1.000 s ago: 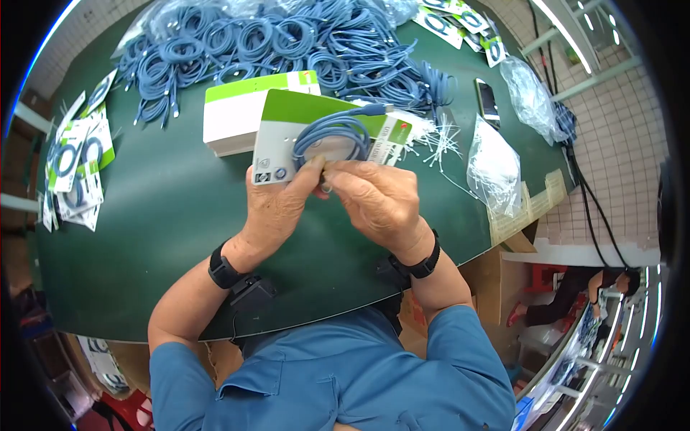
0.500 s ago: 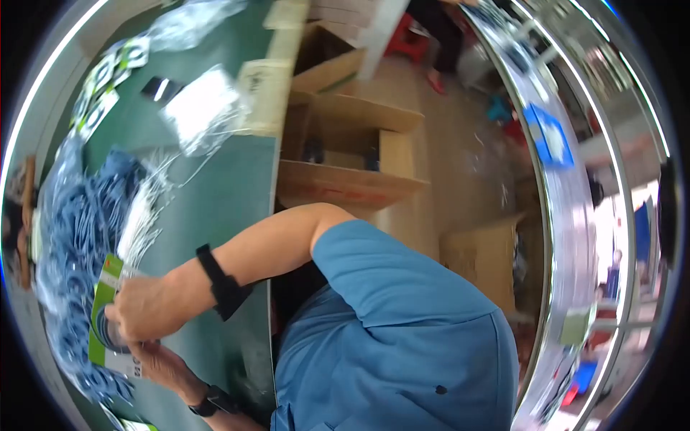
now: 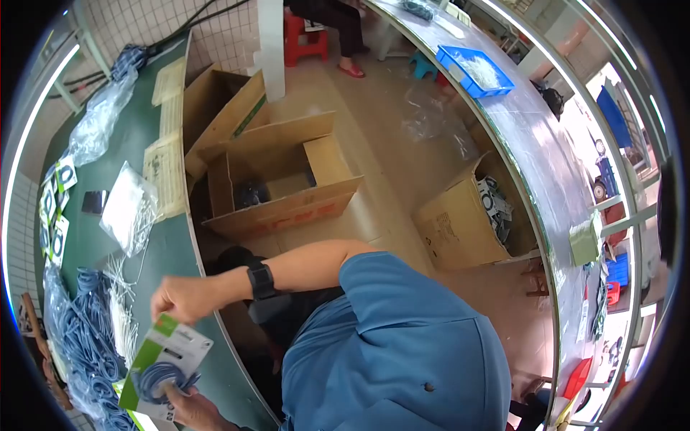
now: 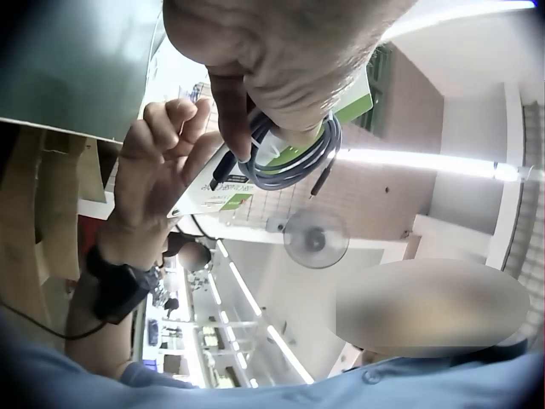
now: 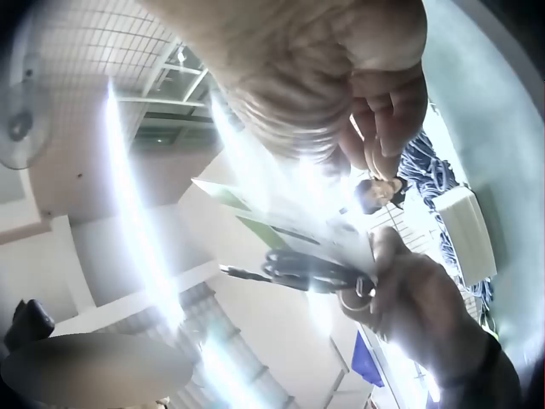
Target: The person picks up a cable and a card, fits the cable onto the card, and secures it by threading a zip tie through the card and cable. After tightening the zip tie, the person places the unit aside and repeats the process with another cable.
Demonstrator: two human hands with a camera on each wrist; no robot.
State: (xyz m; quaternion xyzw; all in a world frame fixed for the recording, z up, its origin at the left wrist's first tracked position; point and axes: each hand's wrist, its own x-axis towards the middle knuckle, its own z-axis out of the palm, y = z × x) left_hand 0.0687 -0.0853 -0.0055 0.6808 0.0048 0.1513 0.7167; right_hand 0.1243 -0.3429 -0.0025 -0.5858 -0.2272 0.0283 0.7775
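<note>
A green-and-white packaging card (image 3: 185, 343) carries a coiled blue cable (image 3: 159, 376). My left hand (image 3: 195, 411) holds both by the lower end, its thumb over the coil. Seen from the left wrist, the cable loops (image 4: 285, 177) hang around that hand, with a plug end pointing down. My right hand (image 3: 184, 296) is at the card's upper corner, fingertips right at the edge. Its fingers are curled in the left wrist view, with nothing visible between them. A white box (image 5: 467, 234) stands on the table beyond the left hand in the right wrist view.
Blue cables (image 3: 90, 323) are heaped on the green table beside white ties (image 3: 122, 305). Beyond lie a bag of ties (image 3: 131, 207), a phone (image 3: 94, 202) and carded cables (image 3: 57, 237). Cardboard boxes (image 3: 287, 214) stand on the floor; another bench (image 3: 535, 136) is at right.
The head view has swung to the right, bringing the floor and other bench in. The right hand has moved off the coil to the card's corner; the left hand keeps hold of card and cable.
</note>
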